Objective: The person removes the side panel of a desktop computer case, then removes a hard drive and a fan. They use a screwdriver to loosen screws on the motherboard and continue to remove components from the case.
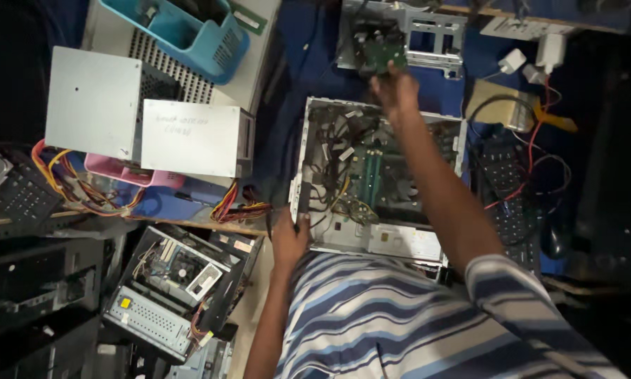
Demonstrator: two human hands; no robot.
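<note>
Cluttered blue workbench, open computer case (378, 175) lengthwise away, left hand (289, 242) gripping its edge, right hand (394, 88) gripping circuit board (380, 52).

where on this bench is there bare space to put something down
One bare blue strip lies between the grey boxes and the open case, running up toward the drive cage. Right of the case it is crowded: a keyboard, red wires. The left hand grips the case edge; the right hand holds a green board.

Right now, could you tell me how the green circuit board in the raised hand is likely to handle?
The green circuit board looks thin and flat, so probably stiff and light. The right hand pinches it by one edge, so it may tilt. Its bare components seem fragile.
</note>
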